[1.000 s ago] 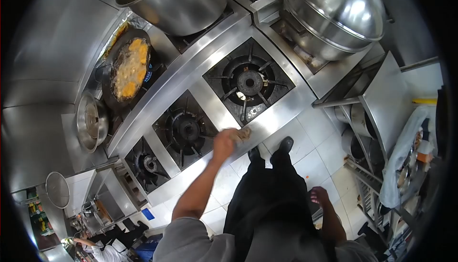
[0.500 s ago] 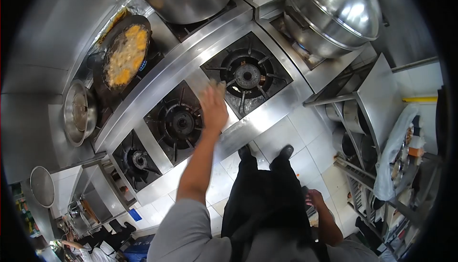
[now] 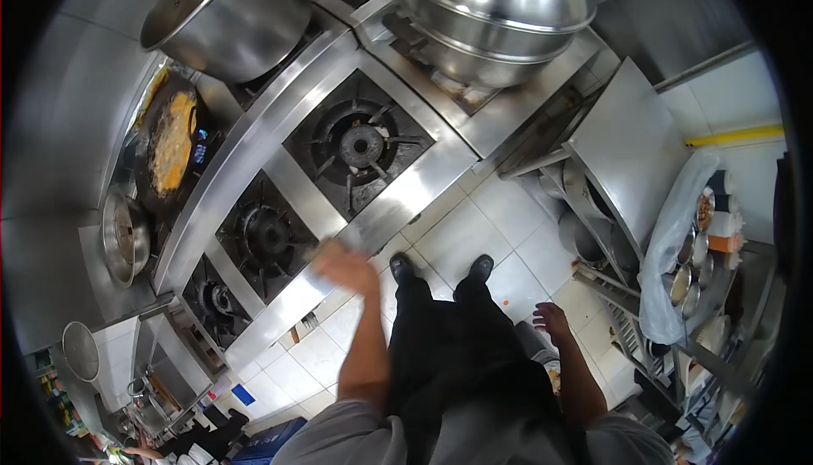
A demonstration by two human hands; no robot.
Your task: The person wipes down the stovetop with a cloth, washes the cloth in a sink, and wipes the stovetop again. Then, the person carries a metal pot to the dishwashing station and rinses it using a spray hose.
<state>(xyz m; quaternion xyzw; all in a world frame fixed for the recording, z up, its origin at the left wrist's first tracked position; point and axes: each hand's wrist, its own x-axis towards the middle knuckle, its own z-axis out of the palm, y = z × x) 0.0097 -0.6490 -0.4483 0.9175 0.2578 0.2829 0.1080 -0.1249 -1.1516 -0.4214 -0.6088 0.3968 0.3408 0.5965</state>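
Note:
My left hand (image 3: 349, 268) is over the front edge of the steel stove (image 3: 440, 179), close to the middle burner (image 3: 273, 233). Motion smears its fingers, so I cannot tell whether it is closed or holds anything. My right hand (image 3: 552, 323) hangs low beside my dark apron (image 3: 470, 346), above the tiled floor. Its fingers are loosely apart, with nothing visible in them. A larger burner (image 3: 362, 146) and a smaller one (image 3: 222, 300) flank the middle burner, all without pans on them.
Yellow food fries in a dark pan (image 3: 174, 143) by a blue flame. A large pot (image 3: 241, 29), a domed steel vessel (image 3: 500, 16) and a steel bowl (image 3: 127, 238) stand around the stove. A steel rack (image 3: 631, 152) is at right. A person (image 3: 199, 441) is at lower left.
My left hand has drawn back from between the burners to the stove's front edge. My right hand has risen slightly, its fingers more apart. The view has shifted, moving the stove leftward.

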